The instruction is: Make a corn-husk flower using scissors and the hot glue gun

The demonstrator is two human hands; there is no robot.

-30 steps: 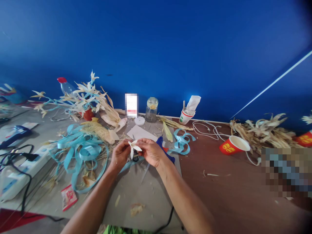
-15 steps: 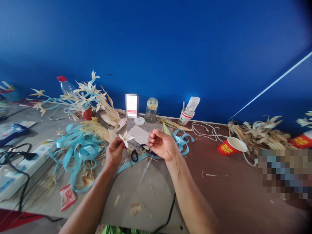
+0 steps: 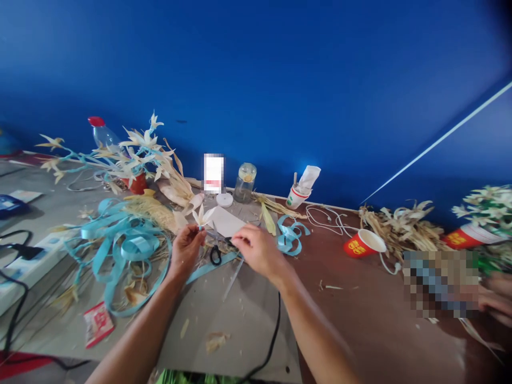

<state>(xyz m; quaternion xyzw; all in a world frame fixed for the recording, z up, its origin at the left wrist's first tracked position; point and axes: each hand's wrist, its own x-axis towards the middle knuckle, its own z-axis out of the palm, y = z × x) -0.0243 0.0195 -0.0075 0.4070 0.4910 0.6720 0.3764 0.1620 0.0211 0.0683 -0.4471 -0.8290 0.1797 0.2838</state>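
Note:
My left hand (image 3: 187, 246) is closed, pinching the base of a white flower (image 3: 203, 217) with pointed petals, which look like dried corn husk. The flower stands upright above the fingertips. My right hand (image 3: 258, 248) is closed, its fingertips pressed together; whether something thin is between them I cannot make out. Between the two hands lie scissors (image 3: 216, 255) with black handles, one loop close to my right fingertips. Below the right hand a pale thin stick (image 3: 233, 281) lies on the table. A light blue ribbon (image 3: 140, 246) is heaped beside my left hand.
Husk flowers on blue stems (image 3: 140, 154) stand in a red cup (image 3: 136, 183) at back left. Behind are a glass jar (image 3: 245, 186) and a white roll (image 3: 224, 200). At right are a red paper cup (image 3: 365, 244), dried husks (image 3: 400, 226) and another person's hand (image 3: 498, 301).
My right hand has turned palm down and lowered toward the scissors, its fingers closing. My left hand has tipped the flower upright. The view has swung slightly right; another person's hand shows at right.

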